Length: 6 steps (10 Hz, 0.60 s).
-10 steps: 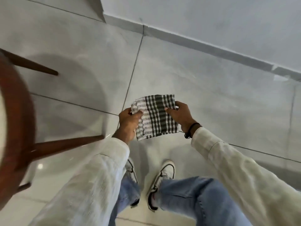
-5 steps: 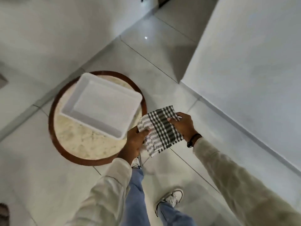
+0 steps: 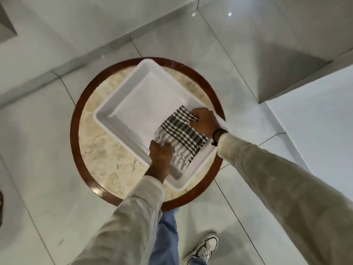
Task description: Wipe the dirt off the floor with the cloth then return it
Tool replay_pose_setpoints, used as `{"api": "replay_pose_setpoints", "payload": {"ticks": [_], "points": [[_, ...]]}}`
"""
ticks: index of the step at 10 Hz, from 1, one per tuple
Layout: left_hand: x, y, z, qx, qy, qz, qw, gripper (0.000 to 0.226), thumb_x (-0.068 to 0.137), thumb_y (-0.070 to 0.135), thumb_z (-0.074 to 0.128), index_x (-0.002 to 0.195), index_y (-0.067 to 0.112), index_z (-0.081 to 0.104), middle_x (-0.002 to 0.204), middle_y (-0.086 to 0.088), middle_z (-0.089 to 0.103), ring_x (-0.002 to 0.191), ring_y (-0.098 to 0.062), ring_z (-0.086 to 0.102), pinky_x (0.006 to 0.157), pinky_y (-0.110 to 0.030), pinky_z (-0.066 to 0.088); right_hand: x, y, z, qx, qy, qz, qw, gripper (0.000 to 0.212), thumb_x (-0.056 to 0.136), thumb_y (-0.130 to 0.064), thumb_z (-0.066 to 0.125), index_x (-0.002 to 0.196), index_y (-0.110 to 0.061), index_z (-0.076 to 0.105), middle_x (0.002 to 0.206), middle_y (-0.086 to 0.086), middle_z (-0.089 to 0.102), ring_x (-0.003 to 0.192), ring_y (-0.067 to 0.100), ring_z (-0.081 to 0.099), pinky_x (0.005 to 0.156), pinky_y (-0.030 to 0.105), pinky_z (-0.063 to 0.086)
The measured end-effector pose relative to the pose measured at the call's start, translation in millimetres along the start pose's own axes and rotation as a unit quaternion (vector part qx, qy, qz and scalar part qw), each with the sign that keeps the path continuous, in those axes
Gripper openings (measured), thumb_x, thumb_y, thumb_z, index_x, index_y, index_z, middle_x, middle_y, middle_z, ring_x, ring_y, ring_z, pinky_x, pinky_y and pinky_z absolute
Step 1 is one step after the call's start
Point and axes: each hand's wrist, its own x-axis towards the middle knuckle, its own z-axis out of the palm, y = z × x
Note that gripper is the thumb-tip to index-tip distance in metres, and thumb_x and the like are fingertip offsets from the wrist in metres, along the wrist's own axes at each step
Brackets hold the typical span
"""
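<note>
Nearly done, by the look of it: folded cloth (image 3: 179, 136) lying in the near corner of the tray (image 3: 122, 96) on the round table (image 3: 99, 150). Left hand (image 3: 160, 155) and right hand (image 3: 205, 121) both pinching cloth edges. Left to do: letting go.

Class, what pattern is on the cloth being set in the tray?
The cloth has a dark-and-white check; head view.

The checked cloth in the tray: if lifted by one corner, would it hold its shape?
Probably not. The cloth is folded, soft fabric, so it would likely droop and unfold. It looks light: both hands handle it by the edges. It should not slide about much in the tray.
</note>
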Motion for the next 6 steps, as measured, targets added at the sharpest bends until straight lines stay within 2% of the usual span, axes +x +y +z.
{"api": "replay_pose_setpoints", "payload": {"ticks": [1,2,3,4,5,6], "points": [[23.2,-5.0,0.8,0.068,0.052,-0.008,0.996,0.039,0.103,0.012,0.064,0.140,0.012,0.051,0.136,-0.015,0.068,0.117,-0.034,0.071,0.094,-0.045,0.064,16.4,6.0,22.0,-0.013,-0.003,-0.011,1.000,0.029,0.086,-0.017,0.081,0.114,-0.013,0.076,0.120,0.009,0.077,0.113,0.028,0.071,0.097,0.036,0.057],[18.1,-4.9,-0.4,0.165,0.090,0.038,0.981,0.046,0.102,0.014,0.063,0.143,0.007,0.041,0.141,-0.017,0.061,0.120,-0.034,0.067,0.098,-0.045,0.062,7.0,6.2,16.2,0.023,0.035,-0.005,0.999,0.033,0.083,-0.012,0.082,0.116,-0.013,0.074,0.116,0.008,0.079,0.108,0.026,0.074,0.095,0.039,0.061],[-2.2,2.3,-0.6,0.309,0.143,0.130,0.931,0.055,0.100,0.017,0.065,0.148,0.006,0.038,0.150,-0.019,0.048,0.134,-0.040,0.056,0.108,-0.052,0.056,-15.9,-0.9,-14.3,0.074,0.075,0.008,0.994,0.028,0.083,-0.011,0.079,0.110,-0.015,0.074,0.096,0.005,0.080,0.087,0.019,0.076,0.086,0.035,0.064],[-45.6,17.9,4.6,0.447,0.124,0.271,0.843,0.059,0.102,0.021,0.060,0.155,0.008,0.037,0.164,-0.017,0.040,0.148,-0.040,0.043,0.121,-0.053,0.043,-60.7,-13.9,-79.9,0.143,0.161,0.001,0.976,0.017,0.081,-0.014,0.086,0.096,-0.013,0.078,0.081,0.002,0.078,0.069,0.009,0.071,0.076,0.029,0.060],[-97.8,44.1,27.5,0.529,0.051,0.426,0.732,0.066,0.108,0.031,0.050,0.165,0.005,0.030,0.177,-0.019,0.026,0.163,-0.041,0.028,0.134,-0.057,0.028,-126.7,-26.3,-179.1,0.274,0.199,-0.013,0.941,0.009,0.084,-0.012,0.086,0.085,-0.015,0.078,0.071,0.000,0.076,0.061,0.016,0.071,0.067,0.036,0.062],[-166.3,79.0,63.3,0.566,-0.018,0.558,0.607,0.071,0.111,0.040,0.036,0.170,0.004,0.021,0.181,-0.018,0.013,0.169,-0.040,0.013,0.136,-0.062,0.018,-231.0,-38.4,-284.6,0.413,0.205,-0.125,0.879,0.012,0.075,-0.019,0.090,0.081,-0.024,0.080,0.071,-0.004,0.078,0.059,0.012,0.071,0.057,0.030,0.061]]}}
